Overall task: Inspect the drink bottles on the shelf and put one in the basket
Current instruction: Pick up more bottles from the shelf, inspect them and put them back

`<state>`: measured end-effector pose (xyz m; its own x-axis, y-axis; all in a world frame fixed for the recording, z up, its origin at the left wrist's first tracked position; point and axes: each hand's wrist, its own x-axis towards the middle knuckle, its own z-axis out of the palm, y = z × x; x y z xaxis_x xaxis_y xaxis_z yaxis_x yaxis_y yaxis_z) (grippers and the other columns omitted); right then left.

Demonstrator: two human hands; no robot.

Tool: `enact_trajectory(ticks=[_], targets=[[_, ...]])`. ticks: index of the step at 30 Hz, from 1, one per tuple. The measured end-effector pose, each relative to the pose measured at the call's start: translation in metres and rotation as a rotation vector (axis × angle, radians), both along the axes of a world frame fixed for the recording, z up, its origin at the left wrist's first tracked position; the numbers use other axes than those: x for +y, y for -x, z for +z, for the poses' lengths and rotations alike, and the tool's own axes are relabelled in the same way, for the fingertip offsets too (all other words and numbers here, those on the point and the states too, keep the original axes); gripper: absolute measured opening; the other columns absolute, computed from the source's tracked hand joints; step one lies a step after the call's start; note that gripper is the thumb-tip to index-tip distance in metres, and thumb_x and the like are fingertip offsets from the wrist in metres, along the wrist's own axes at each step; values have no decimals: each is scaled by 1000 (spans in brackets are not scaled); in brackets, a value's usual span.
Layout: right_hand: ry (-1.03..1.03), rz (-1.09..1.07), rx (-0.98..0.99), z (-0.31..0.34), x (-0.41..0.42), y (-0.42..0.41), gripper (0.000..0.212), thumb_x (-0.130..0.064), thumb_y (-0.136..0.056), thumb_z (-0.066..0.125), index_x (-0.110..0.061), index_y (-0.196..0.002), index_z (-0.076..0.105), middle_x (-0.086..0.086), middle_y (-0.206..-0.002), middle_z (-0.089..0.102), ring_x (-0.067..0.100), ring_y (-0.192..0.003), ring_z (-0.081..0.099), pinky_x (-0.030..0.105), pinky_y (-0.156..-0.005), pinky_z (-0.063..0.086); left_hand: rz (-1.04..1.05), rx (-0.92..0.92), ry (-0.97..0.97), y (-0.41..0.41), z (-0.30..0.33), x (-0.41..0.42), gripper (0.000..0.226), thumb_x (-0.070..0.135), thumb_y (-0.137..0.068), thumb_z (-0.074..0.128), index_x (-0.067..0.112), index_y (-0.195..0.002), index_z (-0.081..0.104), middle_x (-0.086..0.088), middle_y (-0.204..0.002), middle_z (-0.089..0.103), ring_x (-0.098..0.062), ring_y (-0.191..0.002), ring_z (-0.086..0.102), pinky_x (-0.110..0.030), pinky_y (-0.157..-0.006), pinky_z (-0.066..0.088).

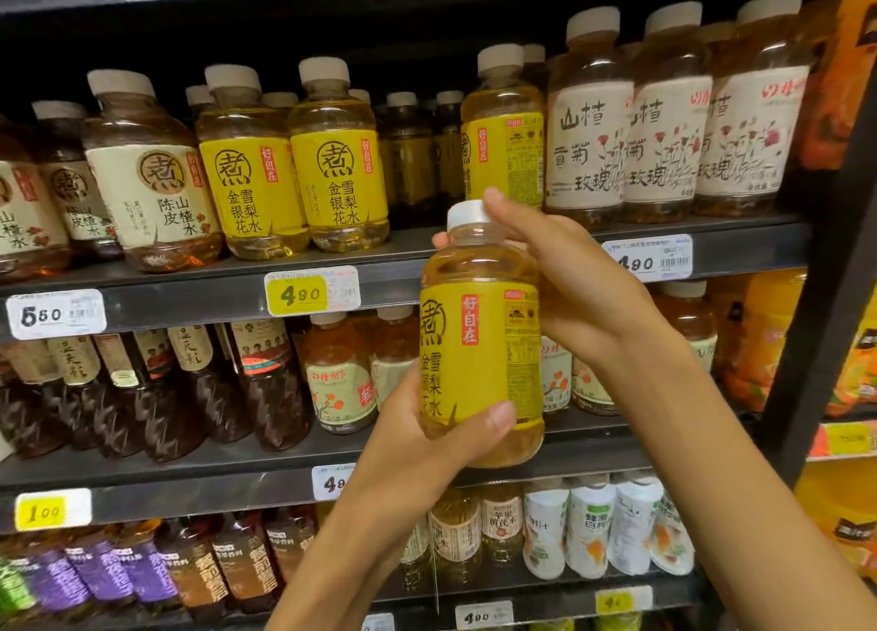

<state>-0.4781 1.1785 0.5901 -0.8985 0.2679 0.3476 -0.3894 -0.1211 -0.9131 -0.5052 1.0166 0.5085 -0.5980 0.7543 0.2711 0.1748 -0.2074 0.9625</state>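
I hold a yellow-labelled drink bottle (481,346) with a white cap upright in front of the shelves. My left hand (427,440) grips its lower part, thumb across the label's bottom edge. My right hand (569,284) wraps around its neck and shoulder from the right, fingertips by the cap. More bottles of the same yellow drink (294,165) stand on the upper shelf (190,293). No basket is in view.
Shelves full of bottles fill the view: cream-labelled tea bottles (664,123) upper right, dark bottles (142,393) on the middle shelf, white bottles (593,531) lower down. Price tags (311,291) line the shelf edges. A dark upright post (816,298) stands at the right.
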Motion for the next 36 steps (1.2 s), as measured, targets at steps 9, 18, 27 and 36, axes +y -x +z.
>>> enact_trajectory(ticks=[9, 18, 27, 36], targets=[[349, 347, 60, -11, -5, 5, 45, -38, -84, 50, -9, -118, 57, 11, -97, 69, 27, -98, 64, 45, -103, 42, -465, -572, -310, -20, 15, 6, 73, 44, -47, 92, 8, -107, 72, -26, -104, 69, -39, -87, 71, -41, -65, 59], [330, 152, -63, -5, 4, 4, 27, -21, -90, 54, -10, -115, 51, 14, -94, 53, 33, -106, 45, 47, -98, 39, -550, -473, -73, 0, 15, -1, 62, 52, -71, 77, 18, -121, 63, -26, -122, 63, -47, -105, 63, -44, -77, 58], [74, 93, -62, -4, 6, 3, 26, -28, -75, 65, -11, -95, 65, 13, -96, 68, 20, -83, 65, 36, -82, 51, -318, -498, -45, -2, 3, 4, 69, 48, -54, 90, 17, -112, 69, -20, -118, 67, -38, -109, 65, -40, -80, 57], [401, 174, -161, -20, 1, 5, 42, -33, -82, 58, -8, -116, 64, 15, -109, 64, 29, -110, 58, 44, -104, 42, -355, -805, -135, -23, 27, 2, 91, 47, -54, 81, -9, -123, 58, -38, -119, 57, -47, -101, 64, -47, -83, 56]])
